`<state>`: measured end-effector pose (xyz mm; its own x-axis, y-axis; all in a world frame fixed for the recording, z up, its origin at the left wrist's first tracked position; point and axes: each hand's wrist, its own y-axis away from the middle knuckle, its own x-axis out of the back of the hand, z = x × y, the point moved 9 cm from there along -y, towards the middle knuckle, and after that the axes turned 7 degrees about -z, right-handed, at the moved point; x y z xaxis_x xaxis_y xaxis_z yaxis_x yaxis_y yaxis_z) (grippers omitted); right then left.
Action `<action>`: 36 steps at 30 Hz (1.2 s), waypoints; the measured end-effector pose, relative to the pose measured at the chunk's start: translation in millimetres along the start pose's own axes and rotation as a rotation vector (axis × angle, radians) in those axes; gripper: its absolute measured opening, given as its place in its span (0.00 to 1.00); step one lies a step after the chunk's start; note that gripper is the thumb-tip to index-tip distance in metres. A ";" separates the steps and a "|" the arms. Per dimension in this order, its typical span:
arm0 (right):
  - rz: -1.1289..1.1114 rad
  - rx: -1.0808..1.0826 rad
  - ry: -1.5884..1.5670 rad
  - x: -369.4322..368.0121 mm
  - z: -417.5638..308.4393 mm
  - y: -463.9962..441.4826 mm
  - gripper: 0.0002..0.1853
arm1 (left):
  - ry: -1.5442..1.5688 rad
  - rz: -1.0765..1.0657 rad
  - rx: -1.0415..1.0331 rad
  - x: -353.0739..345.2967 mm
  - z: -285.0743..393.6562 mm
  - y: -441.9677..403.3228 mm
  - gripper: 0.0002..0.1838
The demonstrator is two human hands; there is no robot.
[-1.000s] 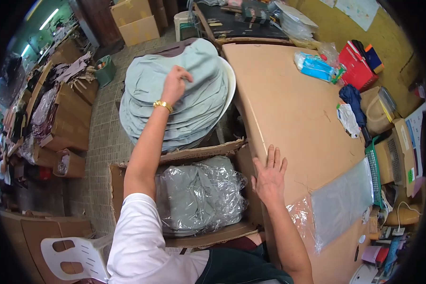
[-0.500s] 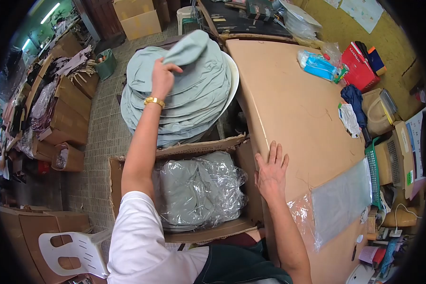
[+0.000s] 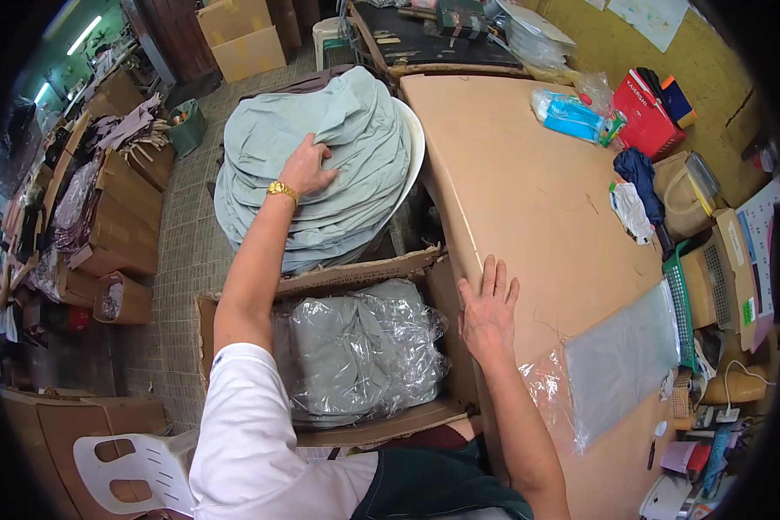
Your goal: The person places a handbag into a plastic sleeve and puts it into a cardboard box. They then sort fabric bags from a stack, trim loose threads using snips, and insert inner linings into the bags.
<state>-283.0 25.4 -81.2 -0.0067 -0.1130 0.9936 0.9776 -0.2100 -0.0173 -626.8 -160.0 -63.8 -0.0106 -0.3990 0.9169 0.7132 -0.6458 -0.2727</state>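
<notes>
My left hand (image 3: 307,167), wearing a gold watch, rests on a tall pile of pale grey-green fabric pieces (image 3: 260,130). Its fingers are slightly bent and apart, touching the top layers beside a raised fold; no cloth is plainly gripped. Flat on the brown cardboard-covered table (image 3: 529,191), near its left edge, lies my right hand (image 3: 489,314), fingers spread and holding nothing. Between me and the pile, an open cardboard box (image 3: 355,273) contains grey-green fabric packed in clear plastic (image 3: 347,347).
Clear plastic bags (image 3: 620,364) lie on the table to the right. Farther back are a blue packet (image 3: 568,115), a red box (image 3: 648,117) and a dark umbrella (image 3: 640,182). A white plastic chair (image 3: 134,468) stands at lower left; cartons (image 3: 117,221) line the left side.
The flap of fabric that my left hand held raised now lies down on the pile. My left hand has come lower onto the cloth. My right hand stays on the table.
</notes>
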 end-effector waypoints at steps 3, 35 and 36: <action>-0.014 0.001 -0.015 2.1 -0.7 -0.2 0.25 | -0.025 0.007 -0.019 -7.8 -4.6 -0.4 0.13; -0.026 0.004 -0.034 1.8 -1.2 1.0 0.21 | -0.162 -0.091 -0.207 50.4 27.8 -27.7 0.16; -0.023 0.003 -0.032 1.7 -0.9 0.6 0.21 | -0.163 -0.088 -0.208 44.5 30.2 -19.3 0.16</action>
<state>-282.7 24.2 -79.7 -0.0230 -0.0771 0.9968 0.9777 -0.2097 0.0063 -619.9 -145.6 -9.0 0.0585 -0.2367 0.9698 0.5552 -0.7997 -0.2287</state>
